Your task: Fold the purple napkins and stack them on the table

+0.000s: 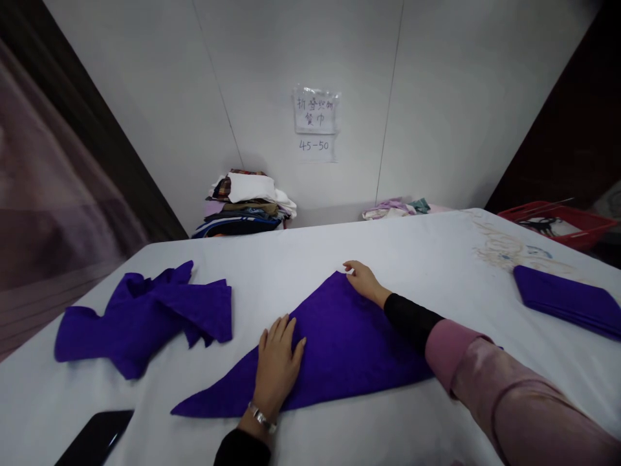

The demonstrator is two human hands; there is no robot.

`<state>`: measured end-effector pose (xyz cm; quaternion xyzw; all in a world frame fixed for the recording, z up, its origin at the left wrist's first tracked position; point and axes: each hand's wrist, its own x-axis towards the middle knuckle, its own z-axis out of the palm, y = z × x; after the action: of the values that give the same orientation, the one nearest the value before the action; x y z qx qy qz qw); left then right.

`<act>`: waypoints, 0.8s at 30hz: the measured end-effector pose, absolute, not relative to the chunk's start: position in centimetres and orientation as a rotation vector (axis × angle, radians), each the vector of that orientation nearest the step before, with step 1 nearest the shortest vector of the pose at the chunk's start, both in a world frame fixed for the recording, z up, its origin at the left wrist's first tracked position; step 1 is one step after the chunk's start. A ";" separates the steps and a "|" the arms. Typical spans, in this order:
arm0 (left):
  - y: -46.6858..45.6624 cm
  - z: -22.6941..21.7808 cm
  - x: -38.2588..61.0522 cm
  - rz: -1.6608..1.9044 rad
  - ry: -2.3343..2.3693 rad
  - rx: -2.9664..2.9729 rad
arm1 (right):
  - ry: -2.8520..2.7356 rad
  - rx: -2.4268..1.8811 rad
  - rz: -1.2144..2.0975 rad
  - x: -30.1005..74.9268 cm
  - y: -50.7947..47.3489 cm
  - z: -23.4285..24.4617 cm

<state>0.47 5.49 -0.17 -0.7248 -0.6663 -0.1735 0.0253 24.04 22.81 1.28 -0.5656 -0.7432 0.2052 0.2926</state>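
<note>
A purple cloth napkin [349, 349] lies folded into a triangle on the white-covered table, its peak pointing away from me. My left hand [277, 362] rests flat on its left part, fingers spread and palm down, with a metal-banded watch or bracelet at the wrist. At the peak, my right hand [365, 282] is beside the upper right edge, thumb and fingers loosely curled with a gap between the tips. My right forearm and sleeve cover the napkin's right corner. To the left lies a crumpled heap of purple cloth [145, 317].
Folded purple cloths [567, 299] lie stacked at the right. A black phone-like slab [97, 440] is at the near left. Behind the table are a clothes pile [242, 210], more fabric [395, 208] and a red basket [582, 236]. A handwritten sign [315, 123] hangs on the wall.
</note>
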 end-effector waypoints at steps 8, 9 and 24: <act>5.4 -0.5 0.6 -0.459 -2.064 -2.304 | -1.876 -1.450 0.661 23.7 23.4 1.2; 5.4 -0.5 0.6 -0.461 -2.061 -2.298 | -1.875 -1.445 0.654 23.7 23.5 1.2; 5.0 -0.6 1.0 -0.392 -2.030 -2.389 | -1.956 -1.364 0.530 23.9 24.3 0.3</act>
<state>0.99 5.04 -0.62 -0.7561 -0.6425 -0.1240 -0.0088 23.85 24.32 0.30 -0.5246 -0.7523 0.2037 0.3425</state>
